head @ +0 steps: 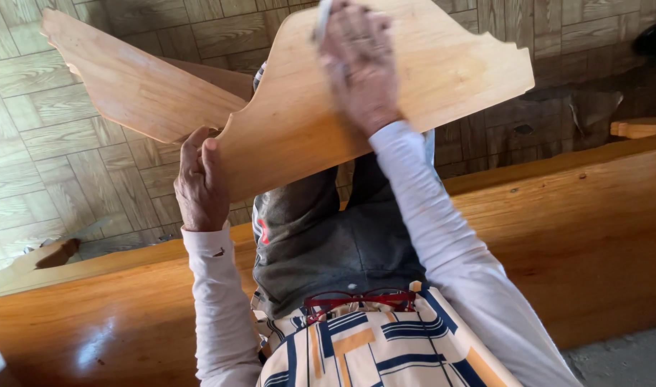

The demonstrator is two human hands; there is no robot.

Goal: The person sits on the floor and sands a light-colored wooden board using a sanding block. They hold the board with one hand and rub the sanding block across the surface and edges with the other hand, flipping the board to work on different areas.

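You are looking down past your own chest at a shaped wooden panel (299,122) that you hold up in front of you, over a floor of square wood-pattern tiles (48,158). The panel is pale, smooth timber with a wavy, scalloped lower edge and a notched right end; it slopes up from lower left to upper right.

Your left hand (200,183) is closed around the panel's lower left edge, fingers curled over the rim, gripping it from below. Your right hand (358,64) lies on the upper face of the panel near the top of the view. It is blurred, and it presses a small pale, thin thing (321,20) against the wood; what that thing is cannot be told, nor exactly how the fingers close on it.

A second shaped wooden piece (127,86) of the same pale timber reaches out to the upper left, partly behind the panel you hold.

Both your arms wear light long sleeves (449,244). Red-framed glasses (356,299) hang at the neck of your patterned top, over a dark grey apron.

Across the lower view runs a long, glossy, orange-brown wooden beam (571,236), slanting up to the right, just in front of your body.
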